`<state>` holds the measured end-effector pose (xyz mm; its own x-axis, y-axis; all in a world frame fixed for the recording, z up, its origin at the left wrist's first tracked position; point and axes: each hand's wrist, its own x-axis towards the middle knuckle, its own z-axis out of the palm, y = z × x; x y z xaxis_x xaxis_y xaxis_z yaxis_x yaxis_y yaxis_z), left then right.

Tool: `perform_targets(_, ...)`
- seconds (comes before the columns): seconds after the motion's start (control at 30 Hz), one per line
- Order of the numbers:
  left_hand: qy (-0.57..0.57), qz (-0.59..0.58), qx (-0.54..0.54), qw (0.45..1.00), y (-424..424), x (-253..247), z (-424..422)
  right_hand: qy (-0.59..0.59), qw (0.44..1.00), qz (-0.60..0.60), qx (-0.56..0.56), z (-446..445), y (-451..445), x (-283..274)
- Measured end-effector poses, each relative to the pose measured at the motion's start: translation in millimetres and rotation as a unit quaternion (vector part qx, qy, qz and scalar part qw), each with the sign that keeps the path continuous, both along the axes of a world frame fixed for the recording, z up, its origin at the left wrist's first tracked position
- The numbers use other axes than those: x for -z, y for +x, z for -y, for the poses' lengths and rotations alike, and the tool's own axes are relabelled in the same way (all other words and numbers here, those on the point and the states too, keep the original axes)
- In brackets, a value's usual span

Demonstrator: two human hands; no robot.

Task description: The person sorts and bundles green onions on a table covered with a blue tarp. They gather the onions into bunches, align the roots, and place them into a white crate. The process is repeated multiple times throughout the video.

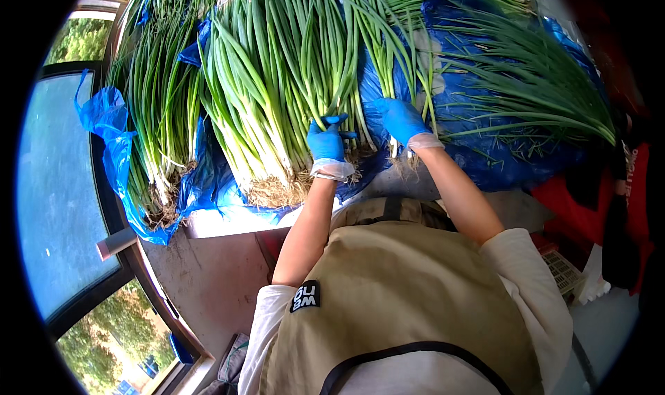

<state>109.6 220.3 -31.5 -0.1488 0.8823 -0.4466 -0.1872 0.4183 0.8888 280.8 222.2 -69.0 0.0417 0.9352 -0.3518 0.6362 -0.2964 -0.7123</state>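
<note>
My right hand (402, 121), in a blue glove with a clear cuff under it, is closed around a few scallions (385, 73). Their white ends and thin roots (402, 164) hang below that hand. To its left, my left hand (327, 143) is gloved the same way and rests against the stalks of a large scallion pile (265, 109). Two of its fingers point right, and a green stalk passes by its thumb side; whether it grips that stalk cannot be told. Matted, straw-coloured roots (278, 191) of the pile lie towards me, with the green leaves pointing away.
Another scallion bundle (161, 120) lies at the left, partly wrapped in blue plastic (115, 120). On the right, more scallions (540, 73) spread over a blue plastic sheet (467, 161) with leaf scraps. A window (62, 177) borders the left side. A plastic crate (562, 271) stands low at right.
</note>
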Motion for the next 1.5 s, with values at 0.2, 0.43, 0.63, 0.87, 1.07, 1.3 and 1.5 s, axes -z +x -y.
perform_targets(0.2,0.018,0.016,-0.024,0.999,-3,-15,3,0.042,0.984,0.142,-0.099,-18,-43,-6)
perform_targets(0.43,0.034,0.026,-0.033,0.999,-7,-34,3,-0.051,0.988,0.077,-0.124,-33,-26,-14)
perform_targets(0.63,0.023,0.036,-0.014,0.999,-11,-38,12,-0.188,0.908,-0.370,0.051,-10,14,-50)
perform_targets(0.87,0.042,0.137,0.132,0.981,12,-26,24,-0.172,0.880,-0.435,0.080,26,28,-40)
perform_targets(1.07,0.062,0.149,0.149,0.976,53,7,22,-0.124,0.800,-0.575,0.122,45,15,-36)
perform_targets(1.3,0.033,0.236,0.086,0.967,49,17,31,-0.050,0.913,-0.351,0.201,57,20,-43)
perform_targets(1.5,0.103,0.146,0.184,0.967,51,3,36,0.157,0.959,-0.233,0.041,76,9,-48)
